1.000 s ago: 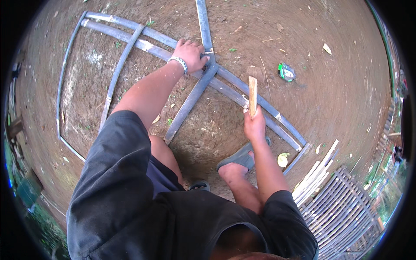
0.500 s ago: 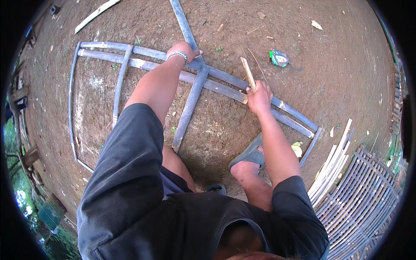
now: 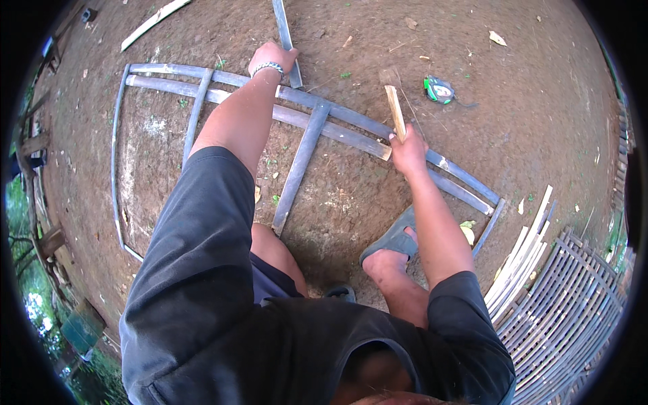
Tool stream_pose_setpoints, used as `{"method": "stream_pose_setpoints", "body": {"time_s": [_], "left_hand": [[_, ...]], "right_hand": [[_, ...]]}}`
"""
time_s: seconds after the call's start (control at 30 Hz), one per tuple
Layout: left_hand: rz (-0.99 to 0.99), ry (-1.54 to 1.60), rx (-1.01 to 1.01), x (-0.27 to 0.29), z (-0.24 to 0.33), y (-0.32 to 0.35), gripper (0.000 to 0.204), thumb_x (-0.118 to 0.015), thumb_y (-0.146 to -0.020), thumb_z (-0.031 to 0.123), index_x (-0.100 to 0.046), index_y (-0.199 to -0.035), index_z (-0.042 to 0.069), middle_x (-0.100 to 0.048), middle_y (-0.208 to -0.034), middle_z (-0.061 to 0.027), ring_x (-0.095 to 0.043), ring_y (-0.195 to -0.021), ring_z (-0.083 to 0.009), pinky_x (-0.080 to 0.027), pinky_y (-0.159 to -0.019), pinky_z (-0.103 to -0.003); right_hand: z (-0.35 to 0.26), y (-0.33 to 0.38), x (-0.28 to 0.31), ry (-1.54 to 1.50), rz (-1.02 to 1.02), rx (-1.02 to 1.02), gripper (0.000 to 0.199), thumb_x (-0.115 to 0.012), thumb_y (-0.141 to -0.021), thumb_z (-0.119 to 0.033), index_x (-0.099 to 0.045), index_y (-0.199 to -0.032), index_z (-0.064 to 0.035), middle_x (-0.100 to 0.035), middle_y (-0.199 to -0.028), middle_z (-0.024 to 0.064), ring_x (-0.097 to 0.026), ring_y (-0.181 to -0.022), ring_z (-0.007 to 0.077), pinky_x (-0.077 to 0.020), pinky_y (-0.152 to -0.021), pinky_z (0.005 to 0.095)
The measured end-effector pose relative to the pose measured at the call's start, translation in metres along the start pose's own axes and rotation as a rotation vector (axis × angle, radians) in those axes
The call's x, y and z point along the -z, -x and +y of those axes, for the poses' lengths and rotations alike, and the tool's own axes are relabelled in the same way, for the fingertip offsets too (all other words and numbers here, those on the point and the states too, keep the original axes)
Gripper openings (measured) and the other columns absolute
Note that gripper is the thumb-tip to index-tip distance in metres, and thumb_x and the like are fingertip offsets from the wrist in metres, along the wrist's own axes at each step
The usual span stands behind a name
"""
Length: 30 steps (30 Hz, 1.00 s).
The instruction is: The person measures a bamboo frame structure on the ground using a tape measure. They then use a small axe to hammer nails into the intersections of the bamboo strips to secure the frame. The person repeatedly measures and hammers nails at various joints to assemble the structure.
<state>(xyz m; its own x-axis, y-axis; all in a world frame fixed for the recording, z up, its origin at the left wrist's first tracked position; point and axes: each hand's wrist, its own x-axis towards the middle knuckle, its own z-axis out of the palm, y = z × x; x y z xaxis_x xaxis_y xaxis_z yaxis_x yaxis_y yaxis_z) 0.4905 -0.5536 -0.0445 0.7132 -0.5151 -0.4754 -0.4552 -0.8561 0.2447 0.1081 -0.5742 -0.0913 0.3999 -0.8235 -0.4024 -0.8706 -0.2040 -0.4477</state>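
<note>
My left hand (image 3: 273,59) is closed around a flat grey bamboo slat (image 3: 283,27), just beyond the far rail of a bamboo frame (image 3: 307,138). The slat's near end sits close to that rail; whether they touch I cannot tell. In my right hand (image 3: 409,150) is a short pale wooden handle (image 3: 395,111), pointing away from me. A dull brown patch at its far tip blends into the soil, so the tool's kind is unclear. This hand is over the frame's right part. Two long rails joined by crosspieces make up the frame, lying on the ground.
A green and grey tape measure (image 3: 439,90) lies right of the handle. At the lower right are pale bamboo strips (image 3: 520,260) and a slatted bamboo panel (image 3: 574,304). Another strip (image 3: 154,25) lies far left. My sandalled foot (image 3: 390,237) stands by the frame.
My left hand has shifted up and left with the slat, drawing its end off the crosspiece joint. The handle in my right hand has tipped slightly more upright in view.
</note>
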Motion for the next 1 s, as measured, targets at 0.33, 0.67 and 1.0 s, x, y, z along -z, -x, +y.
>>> {"method": "stream_pose_setpoints", "body": {"time_s": [0.33,0.67,1.0], "left_hand": [[0.489,0.152,-0.294,-0.074,-0.044,0.095,0.043,-0.067,-0.093,0.035,-0.062,-0.125,0.006,-0.063,-0.13,-0.0177,-0.055,-0.126,-0.0352,-0.041,-0.108,-0.049],[0.243,-0.149,-0.274,-0.154,-0.061,0.189,0.068,-0.043,-0.103,0.039,-0.023,-0.159,0.008,-0.015,-0.168,-0.0139,-0.008,-0.156,-0.0357,-0.002,-0.123,-0.062],[0.259,-0.093,-0.354,-0.145,-0.068,0.186,0.065,-0.046,-0.101,0.038,-0.032,-0.157,0.008,-0.024,-0.166,-0.0145,-0.016,-0.154,-0.0358,-0.005,-0.124,-0.06]], "right_hand": [[0.026,0.018,0.032,0.04,0.056,0.01,0.037,-0.066,-0.094,-0.023,-0.056,-0.123,-0.0003,-0.064,-0.115,0.0241,-0.06,-0.111,0.043,-0.0472,-0.098,0.0502],[0.077,0.038,0.058,0.132,0.109,0.14,0.044,-0.072,-0.09,-0.018,-0.051,-0.126,-0.0023,-0.059,-0.118,0.0267,-0.061,-0.107,0.0479,-0.0494,-0.091,0.0524],[0.08,0.023,0.053,0.14,0.076,0.211,0.052,-0.074,-0.087,-0.017,-0.048,-0.13,-0.0021,-0.054,-0.122,0.0251,-0.056,-0.113,0.0459,-0.0476,-0.096,0.0504]]}}
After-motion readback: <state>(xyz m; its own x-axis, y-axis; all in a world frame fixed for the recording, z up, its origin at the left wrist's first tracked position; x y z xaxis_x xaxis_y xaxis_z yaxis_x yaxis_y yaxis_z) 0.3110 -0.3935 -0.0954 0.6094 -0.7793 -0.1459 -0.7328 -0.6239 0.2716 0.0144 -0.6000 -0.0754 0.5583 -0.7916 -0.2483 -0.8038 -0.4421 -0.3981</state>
